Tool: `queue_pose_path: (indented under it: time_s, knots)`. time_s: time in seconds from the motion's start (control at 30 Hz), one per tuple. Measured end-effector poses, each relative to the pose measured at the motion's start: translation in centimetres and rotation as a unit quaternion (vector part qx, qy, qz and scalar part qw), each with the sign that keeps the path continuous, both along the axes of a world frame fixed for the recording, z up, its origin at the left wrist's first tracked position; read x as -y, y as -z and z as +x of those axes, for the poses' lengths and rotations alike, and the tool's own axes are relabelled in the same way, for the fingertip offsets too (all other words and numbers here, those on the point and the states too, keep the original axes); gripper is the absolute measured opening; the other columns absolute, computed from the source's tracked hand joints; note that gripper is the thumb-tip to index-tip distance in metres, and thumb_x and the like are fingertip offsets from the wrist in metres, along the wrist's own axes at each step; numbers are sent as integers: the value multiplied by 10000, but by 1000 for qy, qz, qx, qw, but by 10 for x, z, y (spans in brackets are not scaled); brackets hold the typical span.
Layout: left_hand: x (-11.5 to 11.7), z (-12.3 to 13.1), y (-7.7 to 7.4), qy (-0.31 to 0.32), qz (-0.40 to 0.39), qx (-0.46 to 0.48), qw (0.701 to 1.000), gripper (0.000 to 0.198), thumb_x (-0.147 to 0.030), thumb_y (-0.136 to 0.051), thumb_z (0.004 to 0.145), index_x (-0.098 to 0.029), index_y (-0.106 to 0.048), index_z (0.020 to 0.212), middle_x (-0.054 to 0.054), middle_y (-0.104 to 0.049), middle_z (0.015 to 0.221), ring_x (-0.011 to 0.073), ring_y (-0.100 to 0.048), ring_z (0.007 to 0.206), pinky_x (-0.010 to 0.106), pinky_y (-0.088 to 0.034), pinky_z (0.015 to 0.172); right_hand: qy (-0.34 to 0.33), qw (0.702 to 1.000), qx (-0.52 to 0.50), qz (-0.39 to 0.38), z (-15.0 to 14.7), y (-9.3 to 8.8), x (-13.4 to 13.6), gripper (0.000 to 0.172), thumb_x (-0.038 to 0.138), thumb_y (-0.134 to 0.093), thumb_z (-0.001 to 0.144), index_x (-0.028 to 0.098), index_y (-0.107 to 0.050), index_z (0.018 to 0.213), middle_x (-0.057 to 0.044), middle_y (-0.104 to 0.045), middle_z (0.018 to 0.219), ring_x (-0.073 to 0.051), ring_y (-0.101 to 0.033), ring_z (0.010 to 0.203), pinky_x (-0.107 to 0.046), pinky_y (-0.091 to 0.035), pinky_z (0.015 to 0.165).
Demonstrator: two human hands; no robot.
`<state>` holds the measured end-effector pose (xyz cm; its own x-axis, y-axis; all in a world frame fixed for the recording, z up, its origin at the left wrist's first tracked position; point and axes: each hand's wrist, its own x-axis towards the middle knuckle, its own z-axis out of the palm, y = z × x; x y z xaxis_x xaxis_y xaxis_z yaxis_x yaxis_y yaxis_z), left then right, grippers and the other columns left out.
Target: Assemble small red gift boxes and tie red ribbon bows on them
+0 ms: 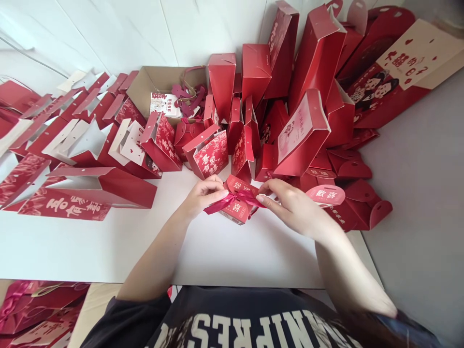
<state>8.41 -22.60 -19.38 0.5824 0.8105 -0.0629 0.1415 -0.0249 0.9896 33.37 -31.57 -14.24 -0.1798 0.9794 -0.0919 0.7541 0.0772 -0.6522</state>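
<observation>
A small red gift box (235,212) with pale lettering rests on the white table in front of me. A dark pink ribbon (237,196) is tied across its top in a bow. My left hand (208,194) pinches the ribbon at the box's left side, thumb and fingers pressed together. On the right side, my right hand (281,199) closes thumb and fingers on the ribbon's other end. Just behind the box stand small red paper bags (210,155) with floral print.
Rows of red bags (119,186) fill the left of the white table (145,251). Behind is an open cardboard box (143,89) with cards and ribbons. Tall red boxes (315,53) crowd the back right, beside a grey wall (424,203). More packages (43,309) lie below the front edge.
</observation>
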Motion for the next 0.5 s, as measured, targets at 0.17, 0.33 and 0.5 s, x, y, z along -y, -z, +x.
queue_pose_path:
  time_s: [0.17,0.33,0.5]
  knots:
    - [0,2,6,-18,8,-6,1000,331,-411,-707,812,-167,-599,617,15,-460,821,127,-474,694,295,-418,648,113,991,-62,-35,-8,26,9,310,502,-417,1004,233,-557,942,-60,-699,894,-233,-653,813,-327,-448,714]
    - [2,5,8,-23,23,1,999,339,-396,-680,843,-167,-564,622,5,-452,775,126,-453,678,297,-388,646,145,969,-144,-141,-4,39,2,554,698,-383,942,217,-504,695,10,-548,594,-166,-516,592,-285,-362,597]
    - [2,6,5,-26,36,-10,999,357,-426,-676,837,-172,-549,619,5,-461,767,130,-452,666,297,-381,628,85,937,-299,-157,-2,51,-1,499,655,-654,815,196,-551,649,21,-519,610,-136,-456,592,-272,-328,569]
